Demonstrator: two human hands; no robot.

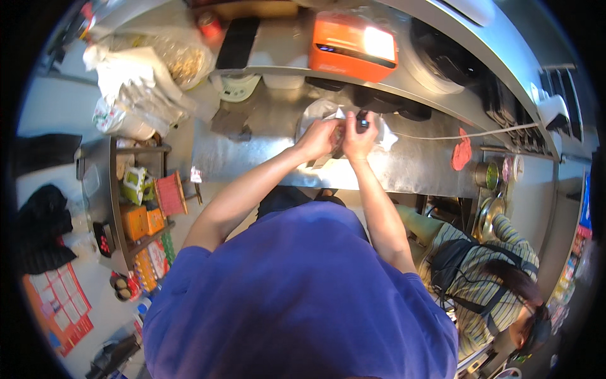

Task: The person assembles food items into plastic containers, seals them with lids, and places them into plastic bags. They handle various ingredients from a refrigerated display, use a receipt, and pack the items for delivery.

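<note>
Both hands meet above the steel worktop (265,158). My right hand (360,139) is closed around a dark-handled tool (362,122), whose kind I cannot tell. Close beside it, my left hand (318,137) has its fingers curled around a small blurred item (338,133), mostly hidden by the fingers. A clear plastic bag (315,110) lies behind the left hand. Crumpled white material (387,137) shows to the right of my right hand.
An orange box-shaped device (352,52) stands on the shelf above, left of stacked plates (431,76). A kitchen scale (240,88) sits at the back. A white cord (440,138) runs right, past a red cloth (461,154). Another person (487,279) bends close on the right.
</note>
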